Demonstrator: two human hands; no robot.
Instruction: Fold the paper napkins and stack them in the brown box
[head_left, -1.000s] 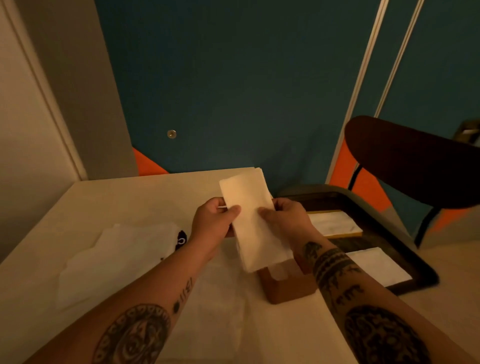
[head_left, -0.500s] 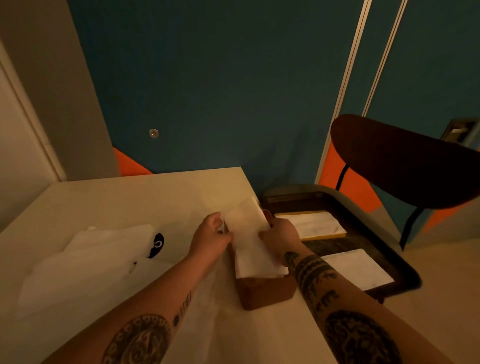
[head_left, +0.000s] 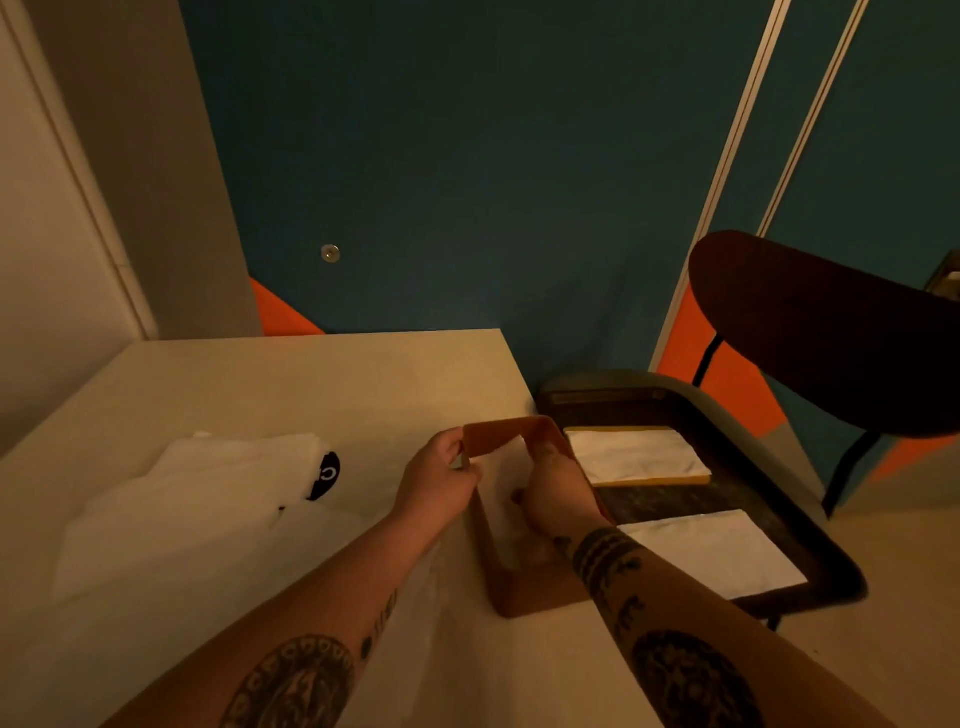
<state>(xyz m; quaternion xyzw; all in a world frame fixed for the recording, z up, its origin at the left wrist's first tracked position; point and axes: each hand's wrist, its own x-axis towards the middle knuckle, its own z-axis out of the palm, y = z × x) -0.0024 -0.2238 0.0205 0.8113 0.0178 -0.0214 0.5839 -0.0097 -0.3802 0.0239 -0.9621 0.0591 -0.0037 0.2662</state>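
Observation:
The brown box (head_left: 540, 597) stands at the table's right edge, open at the top. A folded white napkin (head_left: 501, 499) lies inside it. My left hand (head_left: 441, 483) grips the box's far left rim with thumb and fingers. My right hand (head_left: 558, 493) reaches down into the box and presses on the napkin; its fingertips are hidden by the hand itself. A heap of unfolded white napkins (head_left: 197, 499) lies on the table to the left.
The cream table (head_left: 291, 384) meets the wall on the left. To the right, a dark chair seat (head_left: 727, 467) holds two folded white napkins (head_left: 636, 457), one on a yellow board. The chair back (head_left: 821, 332) rises behind. A small black item (head_left: 326, 475) sits by the heap.
Both hands lowered the folded napkin from above the table into the brown box. The left hand has shifted from the napkin to the box's rim.

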